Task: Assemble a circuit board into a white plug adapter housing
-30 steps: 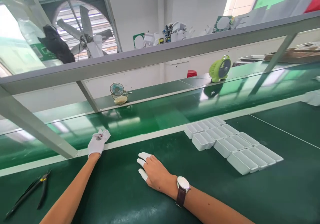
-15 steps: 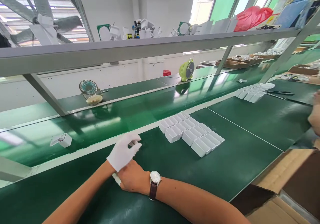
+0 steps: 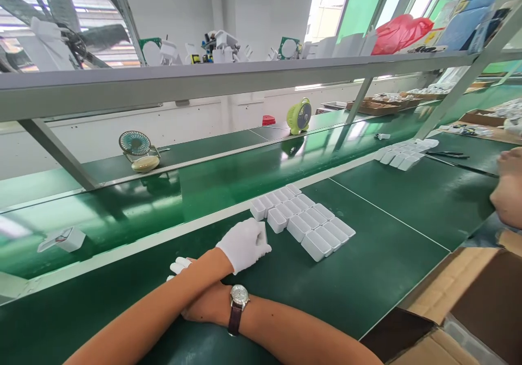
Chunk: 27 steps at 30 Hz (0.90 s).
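The left hand, in a white cloth glove, is crossing over the right forearm and lying half curled, holding nothing, just beside the block of white rectangular plastic cases on the dark green counter. The right hand (white fingertip covers showing) is lying flat beneath, empty.

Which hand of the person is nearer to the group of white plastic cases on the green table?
The left hand, in a white glove, is nearer; it crosses over the right arm and lies just left of the white cases. The right hand rests farther back, beneath the left forearm.
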{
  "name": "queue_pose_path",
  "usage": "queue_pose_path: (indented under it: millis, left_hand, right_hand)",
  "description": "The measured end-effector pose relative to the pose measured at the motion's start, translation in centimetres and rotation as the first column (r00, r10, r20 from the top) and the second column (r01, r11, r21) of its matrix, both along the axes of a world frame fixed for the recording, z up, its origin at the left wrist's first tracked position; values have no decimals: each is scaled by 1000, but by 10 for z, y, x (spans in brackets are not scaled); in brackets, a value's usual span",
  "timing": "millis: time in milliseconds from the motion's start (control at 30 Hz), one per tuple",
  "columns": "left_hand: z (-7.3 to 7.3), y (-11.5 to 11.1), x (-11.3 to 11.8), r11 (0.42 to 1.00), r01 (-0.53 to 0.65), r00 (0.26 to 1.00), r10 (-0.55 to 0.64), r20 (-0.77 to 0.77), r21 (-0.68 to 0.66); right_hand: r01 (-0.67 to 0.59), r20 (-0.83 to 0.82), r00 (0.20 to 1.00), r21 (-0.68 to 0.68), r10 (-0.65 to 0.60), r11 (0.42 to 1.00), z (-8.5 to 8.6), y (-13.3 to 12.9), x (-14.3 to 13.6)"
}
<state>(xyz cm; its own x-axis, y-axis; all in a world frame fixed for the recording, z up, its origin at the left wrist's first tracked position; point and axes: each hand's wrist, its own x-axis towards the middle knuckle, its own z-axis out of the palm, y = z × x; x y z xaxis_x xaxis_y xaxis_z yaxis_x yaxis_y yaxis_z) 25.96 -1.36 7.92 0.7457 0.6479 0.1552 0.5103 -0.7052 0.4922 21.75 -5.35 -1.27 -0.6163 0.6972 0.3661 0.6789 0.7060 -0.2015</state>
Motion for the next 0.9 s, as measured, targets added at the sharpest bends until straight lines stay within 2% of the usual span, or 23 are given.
queue_pose_path:
  millis: [100, 167, 267, 333, 367, 433, 500, 533, 633, 700, 733, 800, 900]
  left_hand:
    - [3, 12, -45, 980, -166, 983, 155, 99, 110]
    - [-1, 22, -84, 952, -286, 947, 262, 188, 111]
    - [-14, 33, -146, 861, -507, 810, 488, 326, -30]
    - [-24, 34, -182, 806, -568, 739, 589, 326, -168]
    - [-28, 33, -197, 792, -574, 736, 611, 292, -209]
    - [-35, 30, -219, 799, -550, 770, 597, 224, -242]
    - [-40, 27, -231, 826, -516, 795, 560, 232, -228]
    - [-43, 26, -233, 829, -514, 783, 558, 275, -219]
    - [-49, 26, -231, 775, -569, 651, 628, 426, -273]
    - [-53, 26, -225, 725, -584, 568, 686, 455, -365]
    - [-55, 26, -221, 708, -575, 550, 705, 447, -409]
    - [-57, 25, -212, 687, -565, 558, 727, 401, -458]
    - [-57, 24, -203, 678, -586, 603, 731, 320, -444]
  right_hand:
    - [9, 15, 1000, 4, -9, 1000, 3, -1, 2]
    - [-3, 13, 1000, 21, 2, 1000, 6, -1, 5]
    - [-90, -17, 996, 94, 92, 991, 11, -3, 9]
    - [-185, -27, 982, 130, 190, 974, 13, -4, 10]
    - [-233, -27, 971, 135, 238, 963, 14, -5, 10]
    - [-312, -20, 948, 135, 317, 940, 16, -8, 10]
    - [-357, -9, 932, 144, 362, 923, 18, -11, 9]
    - [-368, 0, 928, 151, 373, 917, 19, -12, 8]
    - [-372, 21, 927, 164, 374, 914, 22, -15, 7]
    - [-368, 32, 929, 159, 368, 916, 23, -16, 6]
    - [-368, 36, 930, 156, 367, 917, 23, -17, 6]
    - [-369, 43, 929, 147, 366, 918, 22, -17, 5]
    - [-359, 34, 933, 122, 357, 925, 20, -18, 4]
